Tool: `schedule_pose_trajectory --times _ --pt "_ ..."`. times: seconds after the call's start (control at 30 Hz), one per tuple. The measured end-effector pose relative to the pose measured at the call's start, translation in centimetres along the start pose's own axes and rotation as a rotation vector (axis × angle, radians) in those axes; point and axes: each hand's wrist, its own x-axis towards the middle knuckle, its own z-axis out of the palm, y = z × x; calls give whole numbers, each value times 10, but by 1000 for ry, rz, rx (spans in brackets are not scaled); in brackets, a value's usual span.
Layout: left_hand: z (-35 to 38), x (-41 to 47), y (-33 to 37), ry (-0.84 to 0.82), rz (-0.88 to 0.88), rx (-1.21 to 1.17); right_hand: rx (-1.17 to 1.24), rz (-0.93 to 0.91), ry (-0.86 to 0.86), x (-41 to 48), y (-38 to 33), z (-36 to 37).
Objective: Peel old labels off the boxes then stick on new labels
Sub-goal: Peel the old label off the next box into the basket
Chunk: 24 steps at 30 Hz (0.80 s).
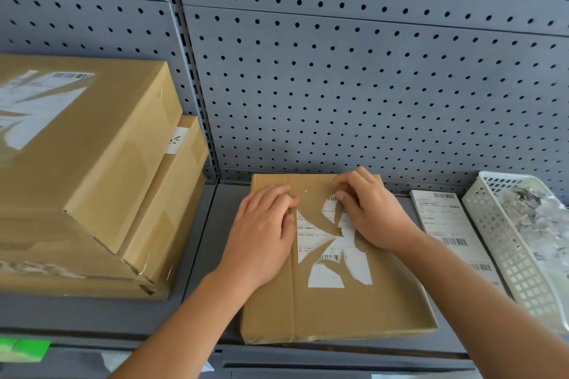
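Cardboard, brown and taped, forms the box (338, 311) lying flat at lower centre of the frame. Its old label (326, 243) is torn into ragged white strips with bare board between them; the print and barcode are too small to read. The right hand (372, 215) covers the label's upper right part, fingers curled, thumb and forefinger drawn narrowly together on a torn strip. How much paper is lifted is hidden under the fingertips. The left hand (261, 231) rests palm down on the box, just left of the label, fingers loosely extended and close together, pressing the board. Both forearms are cut off by the bottom edge.

At right, a sheet of new labels (443, 218) lies flat, its lower end hidden behind the right forearm. Beside it a white perforated basket (505, 255) holds paper scraps (529, 209) and is cut off by the right edge. At left, a stack of boxes (92, 163) runs out of frame; the top one carries a torn label.

Everything sits on a grey metal shelf (209, 224). A grey pegboard (338, 71) fills the background. A green tag (24, 348) shows at lower left, blurred.
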Motion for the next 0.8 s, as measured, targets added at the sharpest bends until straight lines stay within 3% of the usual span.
schedule_pose_trajectory --times 0.33,0.63,0.8 --pt "0 0 0 -2 4 7 -41 -97 18 -1 0 4" --pt "0 0 0 14 13 -8 348 109 -50 -15 -9 -11" --pt "0 -1 0 9 13 -4 643 247 89 -17 -15 -18"
